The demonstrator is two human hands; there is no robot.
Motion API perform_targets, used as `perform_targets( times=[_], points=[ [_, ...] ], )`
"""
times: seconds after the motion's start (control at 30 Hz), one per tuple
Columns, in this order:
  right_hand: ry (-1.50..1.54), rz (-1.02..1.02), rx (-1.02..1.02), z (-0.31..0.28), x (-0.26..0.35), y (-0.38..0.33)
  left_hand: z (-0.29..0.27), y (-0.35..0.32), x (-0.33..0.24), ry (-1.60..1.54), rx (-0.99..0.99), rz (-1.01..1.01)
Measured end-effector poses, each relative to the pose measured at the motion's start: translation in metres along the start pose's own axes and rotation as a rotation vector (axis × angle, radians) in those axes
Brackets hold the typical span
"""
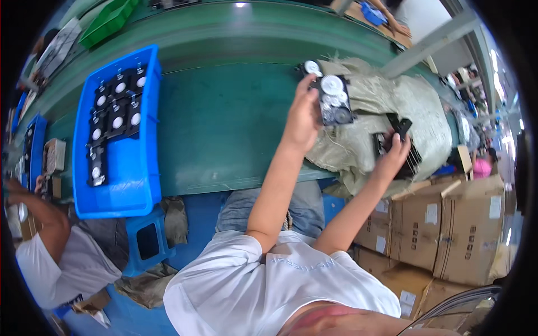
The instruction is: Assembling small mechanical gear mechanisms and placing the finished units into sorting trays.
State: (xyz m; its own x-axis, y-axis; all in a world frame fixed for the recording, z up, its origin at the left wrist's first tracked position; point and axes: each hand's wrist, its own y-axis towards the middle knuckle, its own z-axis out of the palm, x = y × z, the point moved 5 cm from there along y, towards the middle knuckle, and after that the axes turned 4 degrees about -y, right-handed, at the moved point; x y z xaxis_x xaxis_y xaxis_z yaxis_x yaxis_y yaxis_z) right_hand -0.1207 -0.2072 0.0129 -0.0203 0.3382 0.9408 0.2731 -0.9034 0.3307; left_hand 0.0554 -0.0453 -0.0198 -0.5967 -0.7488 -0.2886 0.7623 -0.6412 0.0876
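My left hand (302, 120) is closed on the edge of a black gear assembly (338, 115) with several white gears on its face, held up over the near part of the bench. Just beyond its upper corner shows another black piece with a white gear (311, 68); whether the two are joined I cannot tell. My right hand (393, 158) pinches a black angular plastic part (400, 126) above the opening of a pale green woven sack (431, 120). Dark parts (413, 159) show in that opening, beside my right fingers.
At the left of the green bench (218, 123) stands a blue bin (120, 204) with several black gear units in rows. A green tray (109, 22) lies farther back. Cardboard boxes (414, 224) are stacked at right, below a metal post (428, 45). A co-worker (67, 257) sits at left near a blue stool (147, 241).
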Motion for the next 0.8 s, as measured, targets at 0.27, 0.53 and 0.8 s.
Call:
perform_targets(
  times=[0.27, 0.53, 0.8],
  points=[
    [0.876, 0.104, 0.386, 0.061, 0.014, -0.02, 0.021, -0.007, 0.002, -0.108, 0.103, 0.04],
    [0.982, 0.033, 0.623, 0.071, 0.023, -0.036, 0.012, -0.014, 0.007, -0.352, 0.109, -0.074],
    [0.62, -0.158, 0.37, 0.052, 0.016, -0.05, 0.014, -0.022, -0.012, -0.203, 0.114, 0.047]
  ],
)
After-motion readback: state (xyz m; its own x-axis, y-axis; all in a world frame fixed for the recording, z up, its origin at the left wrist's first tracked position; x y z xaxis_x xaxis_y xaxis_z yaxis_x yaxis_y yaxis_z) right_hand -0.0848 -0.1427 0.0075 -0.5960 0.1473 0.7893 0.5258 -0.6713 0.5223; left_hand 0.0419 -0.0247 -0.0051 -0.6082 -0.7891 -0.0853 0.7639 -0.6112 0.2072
